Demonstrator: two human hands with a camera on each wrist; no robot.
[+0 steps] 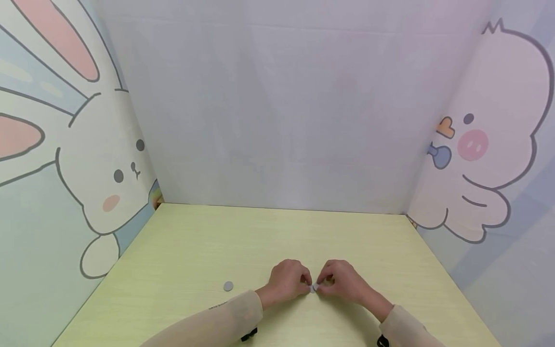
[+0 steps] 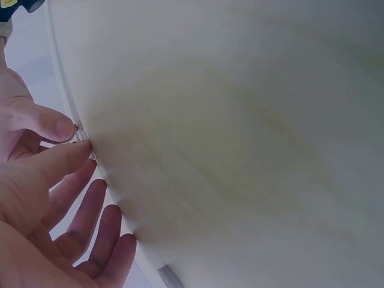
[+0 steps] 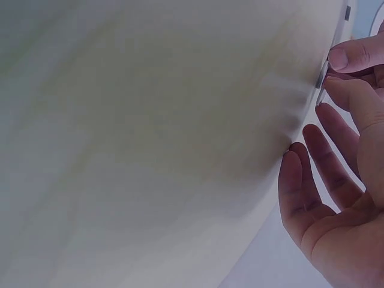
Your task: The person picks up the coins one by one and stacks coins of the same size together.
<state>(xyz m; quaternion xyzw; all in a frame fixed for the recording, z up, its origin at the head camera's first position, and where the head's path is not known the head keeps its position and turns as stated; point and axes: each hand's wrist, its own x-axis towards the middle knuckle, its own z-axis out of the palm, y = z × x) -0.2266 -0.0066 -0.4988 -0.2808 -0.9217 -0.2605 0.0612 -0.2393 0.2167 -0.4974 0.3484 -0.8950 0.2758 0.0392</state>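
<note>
My left hand and right hand meet low over the table, fingertips almost together. Between the right thumb and forefinger I pinch a small grey disc, tilted; its thin edge shows in the right wrist view. Right beside it, a second grey disc lies at the tabletop, held between my left thumb and forefinger. The other fingertips of the left hand rest along the table surface. A third grey disc lies flat to the left, apart from both hands.
The pale yellow wooden table extends to a white back curtain. Side panels carry a cartoon rabbit at left and a cartoon chick at right. Dark straps show under the sleeves.
</note>
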